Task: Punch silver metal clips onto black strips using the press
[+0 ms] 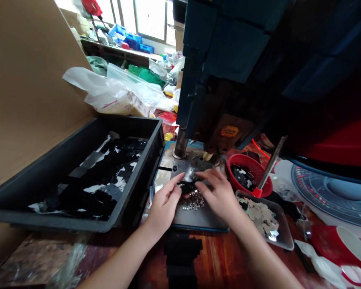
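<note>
My left hand (165, 200) pinches the left end of a small black piece (187, 187) between thumb and fingers. My right hand (218, 192) is at the other end of the piece, its fingers bent and thumb and forefinger close to the edge; what they grip is too small to tell. Both hands are over the metal base plate (180, 218) of a press (225, 52). A pile of small shiny metal parts (195, 200) lies on the plate just beneath the black piece. Behind the fingers is a round metal part (201, 162) of the press.
A large black bin (114, 222) with black and clear scraps stands at the left. At the right are a red basket (266, 188), a clear tray (289, 237) of pale pieces, a red mug (331, 245) and a fan (333, 192). Black strips (182, 257) lie at the front.
</note>
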`<action>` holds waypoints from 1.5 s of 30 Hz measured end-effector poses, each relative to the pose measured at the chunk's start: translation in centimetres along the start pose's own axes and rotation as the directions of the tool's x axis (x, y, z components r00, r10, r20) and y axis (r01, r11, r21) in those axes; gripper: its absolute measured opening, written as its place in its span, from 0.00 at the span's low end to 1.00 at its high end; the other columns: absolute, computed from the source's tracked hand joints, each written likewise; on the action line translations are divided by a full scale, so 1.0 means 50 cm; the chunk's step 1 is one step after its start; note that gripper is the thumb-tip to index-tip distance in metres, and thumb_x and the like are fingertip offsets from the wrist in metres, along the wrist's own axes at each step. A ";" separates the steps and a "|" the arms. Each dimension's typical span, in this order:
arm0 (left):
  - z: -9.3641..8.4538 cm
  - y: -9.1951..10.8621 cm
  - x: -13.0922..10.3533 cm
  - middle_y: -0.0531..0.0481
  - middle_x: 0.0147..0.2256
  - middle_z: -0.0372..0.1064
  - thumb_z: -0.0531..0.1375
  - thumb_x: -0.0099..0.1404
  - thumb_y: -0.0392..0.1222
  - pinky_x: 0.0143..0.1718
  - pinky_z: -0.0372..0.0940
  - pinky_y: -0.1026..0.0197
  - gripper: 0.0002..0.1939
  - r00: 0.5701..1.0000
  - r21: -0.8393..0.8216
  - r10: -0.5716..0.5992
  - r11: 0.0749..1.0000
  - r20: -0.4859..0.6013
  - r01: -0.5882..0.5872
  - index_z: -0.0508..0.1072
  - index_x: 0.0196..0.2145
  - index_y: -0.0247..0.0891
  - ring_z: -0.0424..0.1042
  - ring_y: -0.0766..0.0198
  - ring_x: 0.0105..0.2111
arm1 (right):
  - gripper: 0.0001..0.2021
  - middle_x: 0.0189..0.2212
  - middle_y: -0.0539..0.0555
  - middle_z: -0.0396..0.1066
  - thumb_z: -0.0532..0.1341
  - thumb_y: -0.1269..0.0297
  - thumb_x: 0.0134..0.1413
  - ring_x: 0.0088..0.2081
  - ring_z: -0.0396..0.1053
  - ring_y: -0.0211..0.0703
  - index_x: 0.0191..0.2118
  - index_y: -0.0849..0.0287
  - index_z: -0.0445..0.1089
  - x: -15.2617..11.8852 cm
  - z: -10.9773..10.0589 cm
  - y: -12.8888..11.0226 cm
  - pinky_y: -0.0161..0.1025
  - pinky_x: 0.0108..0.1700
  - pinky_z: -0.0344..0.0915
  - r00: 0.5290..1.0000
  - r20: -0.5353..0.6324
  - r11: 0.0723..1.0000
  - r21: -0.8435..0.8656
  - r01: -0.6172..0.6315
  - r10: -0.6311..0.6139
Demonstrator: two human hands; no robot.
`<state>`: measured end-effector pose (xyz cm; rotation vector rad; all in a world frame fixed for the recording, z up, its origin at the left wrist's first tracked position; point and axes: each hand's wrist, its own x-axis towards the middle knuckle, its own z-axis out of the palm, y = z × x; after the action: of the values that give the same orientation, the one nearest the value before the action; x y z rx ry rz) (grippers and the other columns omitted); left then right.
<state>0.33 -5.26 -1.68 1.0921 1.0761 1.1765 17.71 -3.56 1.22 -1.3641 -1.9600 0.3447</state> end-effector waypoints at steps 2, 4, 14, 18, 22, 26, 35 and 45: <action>0.000 -0.008 -0.003 0.45 0.51 0.70 0.55 0.64 0.44 0.47 0.68 0.57 0.21 0.997 0.054 0.072 0.996 0.019 -0.073 0.68 0.53 0.38 0.72 0.57 0.46 | 0.08 0.37 0.53 0.71 0.59 0.64 0.57 0.42 0.67 0.43 0.43 0.54 0.70 -0.022 -0.001 -0.011 0.41 0.45 0.63 0.995 0.095 1.000 0.002 0.025 -0.025; -0.002 -0.019 -0.006 0.46 0.47 0.73 0.56 0.63 0.41 0.49 0.67 0.57 0.20 0.989 0.086 0.139 0.986 0.057 -0.143 0.68 0.53 0.38 0.72 0.59 0.45 | 0.06 0.35 0.52 0.71 0.58 0.68 0.57 0.39 0.67 0.42 0.40 0.55 0.69 -0.039 0.001 -0.013 0.40 0.43 0.64 0.994 0.078 0.997 0.016 0.073 -0.074; -0.007 -0.051 -0.012 0.48 0.47 0.71 0.54 0.63 0.32 0.49 0.67 0.58 0.17 0.924 0.213 0.374 0.900 0.076 -0.381 0.69 0.49 0.42 0.72 0.62 0.46 | 0.11 0.39 0.56 0.68 0.57 0.77 0.53 0.41 0.67 0.43 0.39 0.56 0.69 -0.082 0.013 -0.001 0.40 0.42 0.67 0.905 -0.211 0.927 -0.158 0.341 -0.369; 0.001 -0.025 -0.006 0.50 0.43 0.72 0.56 0.61 0.32 0.48 0.66 0.59 0.12 0.861 0.407 0.492 0.766 0.127 -0.497 0.73 0.42 0.42 0.71 0.62 0.44 | 0.08 0.38 0.55 0.70 0.57 0.73 0.56 0.40 0.68 0.42 0.40 0.55 0.69 -0.068 0.011 0.005 0.40 0.42 0.67 0.950 -0.189 0.969 -0.064 0.239 -0.247; 0.027 0.017 0.039 0.52 0.34 0.74 0.59 0.62 0.39 0.40 0.67 0.62 0.06 0.846 0.539 0.519 0.682 0.120 -0.494 0.74 0.36 0.41 0.73 0.64 0.36 | 0.05 0.34 0.52 0.71 0.58 0.67 0.57 0.37 0.69 0.41 0.38 0.55 0.70 -0.027 0.008 0.016 0.39 0.41 0.66 0.983 -0.181 0.998 0.044 0.043 -0.034; 0.054 0.043 0.108 0.51 0.34 0.74 0.59 0.62 0.41 0.41 0.66 0.57 0.07 0.854 0.651 0.513 0.620 0.086 -0.438 0.75 0.37 0.41 0.72 0.60 0.36 | 0.06 0.33 0.52 0.70 0.58 0.63 0.56 0.36 0.67 0.43 0.37 0.55 0.71 0.027 0.019 0.045 0.39 0.39 0.65 0.964 -0.241 0.990 0.115 -0.084 0.110; 0.050 0.023 0.181 0.48 0.37 0.72 0.59 0.59 0.41 0.48 0.63 0.51 0.07 0.899 0.651 0.433 0.664 0.066 -0.367 0.76 0.35 0.40 0.70 0.57 0.42 | 0.08 0.39 0.55 0.68 0.59 0.61 0.50 0.44 0.67 0.45 0.35 0.59 0.71 0.077 0.058 0.101 0.43 0.49 0.62 0.941 -0.171 0.907 0.364 -0.213 0.290; 0.052 0.024 0.182 0.44 0.42 0.71 0.55 0.62 0.43 0.50 0.62 0.50 0.13 0.884 0.639 0.462 0.660 0.069 -0.395 0.72 0.42 0.36 0.69 0.55 0.45 | 0.09 0.34 0.53 0.71 0.59 0.61 0.48 0.38 0.69 0.43 0.35 0.59 0.70 0.085 0.068 0.090 0.40 0.43 0.64 0.905 -0.230 0.880 0.407 -0.244 0.357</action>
<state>3.43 3.69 -0.61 1.9327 1.3971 1.2656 17.80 2.67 -2.11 -1.3776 -1.3469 0.5874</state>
